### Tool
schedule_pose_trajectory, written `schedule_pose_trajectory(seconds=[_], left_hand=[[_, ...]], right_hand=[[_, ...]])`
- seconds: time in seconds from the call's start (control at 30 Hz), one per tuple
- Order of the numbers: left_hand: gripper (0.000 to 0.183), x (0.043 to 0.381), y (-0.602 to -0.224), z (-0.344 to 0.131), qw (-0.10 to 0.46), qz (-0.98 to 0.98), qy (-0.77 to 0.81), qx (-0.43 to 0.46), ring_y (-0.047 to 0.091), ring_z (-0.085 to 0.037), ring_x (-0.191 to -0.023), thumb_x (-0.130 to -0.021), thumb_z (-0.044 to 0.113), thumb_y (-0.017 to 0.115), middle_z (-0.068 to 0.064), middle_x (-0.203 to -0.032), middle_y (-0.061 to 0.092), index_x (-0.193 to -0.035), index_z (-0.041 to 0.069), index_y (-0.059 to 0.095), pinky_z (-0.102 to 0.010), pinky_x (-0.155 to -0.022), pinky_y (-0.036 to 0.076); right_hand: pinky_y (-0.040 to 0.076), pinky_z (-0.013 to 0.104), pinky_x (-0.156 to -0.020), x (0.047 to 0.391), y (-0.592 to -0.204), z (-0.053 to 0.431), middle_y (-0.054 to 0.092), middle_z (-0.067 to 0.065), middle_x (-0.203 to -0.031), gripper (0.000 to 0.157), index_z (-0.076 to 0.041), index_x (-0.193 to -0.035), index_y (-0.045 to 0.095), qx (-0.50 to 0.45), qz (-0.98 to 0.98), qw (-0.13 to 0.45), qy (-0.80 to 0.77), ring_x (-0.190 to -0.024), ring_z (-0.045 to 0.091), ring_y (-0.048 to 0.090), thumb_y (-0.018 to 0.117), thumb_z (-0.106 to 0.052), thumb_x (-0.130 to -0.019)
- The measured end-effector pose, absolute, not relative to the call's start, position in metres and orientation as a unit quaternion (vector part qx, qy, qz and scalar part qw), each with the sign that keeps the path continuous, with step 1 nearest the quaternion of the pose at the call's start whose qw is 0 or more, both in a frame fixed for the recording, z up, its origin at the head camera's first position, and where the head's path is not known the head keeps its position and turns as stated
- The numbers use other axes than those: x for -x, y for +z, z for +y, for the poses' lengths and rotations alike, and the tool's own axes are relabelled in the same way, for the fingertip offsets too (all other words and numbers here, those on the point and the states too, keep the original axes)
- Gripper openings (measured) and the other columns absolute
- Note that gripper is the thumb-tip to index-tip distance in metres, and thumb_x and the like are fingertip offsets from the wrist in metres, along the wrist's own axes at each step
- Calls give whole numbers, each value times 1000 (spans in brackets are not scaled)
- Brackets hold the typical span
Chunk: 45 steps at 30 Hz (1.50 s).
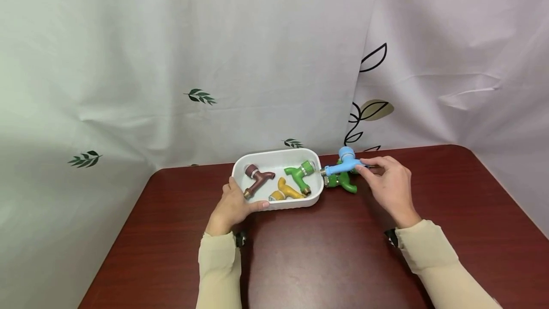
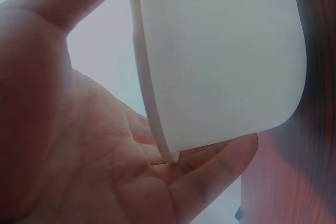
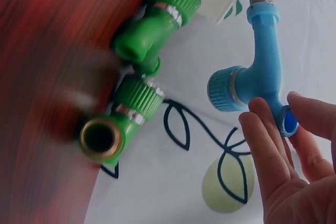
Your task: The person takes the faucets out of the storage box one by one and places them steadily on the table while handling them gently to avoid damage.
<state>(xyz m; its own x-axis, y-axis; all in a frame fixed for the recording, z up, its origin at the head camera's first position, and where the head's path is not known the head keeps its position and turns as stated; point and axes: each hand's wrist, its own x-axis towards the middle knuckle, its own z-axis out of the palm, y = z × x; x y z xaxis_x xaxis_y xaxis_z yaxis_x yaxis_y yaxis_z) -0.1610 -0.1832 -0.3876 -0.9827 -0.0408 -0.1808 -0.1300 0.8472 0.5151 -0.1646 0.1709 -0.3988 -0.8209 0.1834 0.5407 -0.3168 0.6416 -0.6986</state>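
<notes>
My left hand (image 1: 229, 208) grips the near left corner of a white plastic tray (image 1: 280, 206), thumb along the front rim and fingers against its side wall. Inside the tray lie a maroon tap (image 1: 259, 180), a green tap (image 1: 296, 172) and a yellow tap (image 1: 288, 190). Just right of the tray, my right hand (image 1: 392, 187) pinches a light blue tap (image 1: 343, 166) by its spout end, its threaded end pointing toward the tray rim. Below and behind it, two green taps (image 3: 163, 19) (image 3: 137, 98) rest on the table; the head view shows them partly covered.
The dark red wooden table (image 1: 317, 256) carries everything and ends at the back against a pale curtain (image 1: 266, 61) with leaf prints. The tray stands close to that back edge.
</notes>
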Motion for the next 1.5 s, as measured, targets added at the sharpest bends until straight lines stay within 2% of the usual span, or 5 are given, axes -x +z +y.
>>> schedule_pose_trajectory(seconds=[0.1, 0.23, 0.3, 1.37, 1.5], left_hand=[[129, 161, -388, -183, 80, 958, 271, 42, 51, -46, -114, -75, 49, 87, -37, -134, 34, -151, -14, 5, -53, -99, 44], [129, 161, -387, -183, 77, 959, 269, 40, 50, -49, -118, -76, 48, 87, -40, -136, 33, -151, -16, 3, -54, -101, 42], [129, 160, -387, -183, 76, 960, 267, 38, 50, -50, -119, -76, 48, 86, -41, -136, 33, -151, -16, 3, -55, -101, 42], [128, 162, -387, -182, 80, 957, 277, 39, 50, -47, -118, -76, 47, 87, -38, -135, 34, -152, -14, 3, -53, -101, 43], [128, 162, -387, -182, 80, 957, 275, 38, 49, -47, -118, -76, 48, 86, -38, -135, 34, -151, -14, 4, -54, -101, 42]], right_hand=[[39, 6, -63, 164, -399, 179, 69, 13, -91, 21, -3, -102, 80, -34, -857, 301, 416, -72, 8, 70, 84, -11, -83], [38, 12, -65, 165, -400, 189, 69, 14, -91, 22, -3, -102, 79, -27, -860, 307, 408, -70, -24, 51, 84, -11, -82], [38, 14, -66, 165, -401, 193, 69, 14, -91, 22, -2, -102, 79, -23, -861, 308, 404, -70, -30, 44, 84, -11, -82], [35, 47, -85, 168, -408, 254, 70, 28, -89, 24, 6, -103, 76, 17, -888, 292, 356, -71, -30, 33, 80, -9, -84], [35, 44, -81, 170, -409, 259, 71, 27, -86, 25, 5, -103, 76, 22, -889, 293, 352, -70, -30, 34, 80, -10, -84]])
